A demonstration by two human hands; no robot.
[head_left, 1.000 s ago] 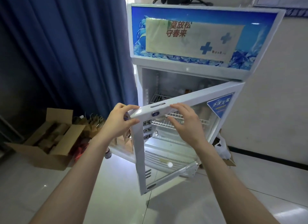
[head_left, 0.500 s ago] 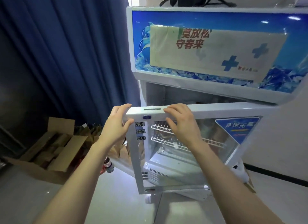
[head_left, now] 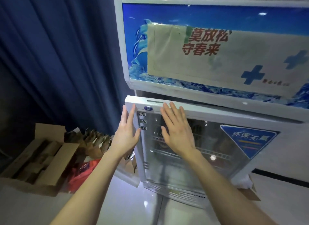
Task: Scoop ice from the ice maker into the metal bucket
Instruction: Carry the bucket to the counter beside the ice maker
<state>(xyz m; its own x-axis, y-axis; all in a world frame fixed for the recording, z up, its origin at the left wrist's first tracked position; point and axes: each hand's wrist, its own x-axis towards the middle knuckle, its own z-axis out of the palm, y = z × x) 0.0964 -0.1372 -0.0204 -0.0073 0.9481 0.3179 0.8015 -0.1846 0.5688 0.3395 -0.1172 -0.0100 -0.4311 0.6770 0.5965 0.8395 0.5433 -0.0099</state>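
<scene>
The white ice maker cabinet stands in front of me with a blue panel and a paper notice on top. Its glass door is nearly flush against the cabinet. My left hand lies flat with straight fingers against the door's left frame edge. My right hand presses flat on the glass just below the top frame. Wire shelves show dimly behind the glass. No metal bucket and no scoop are in view.
A dark blue curtain hangs on the left. An open cardboard box, several brown paper bags and a red bag sit on the shiny floor beside the cabinet. A white wall lies to the right.
The door has swung from wide open to almost shut. Both hands let go of its top edge and now lie flat against it. The camera has moved closer.
</scene>
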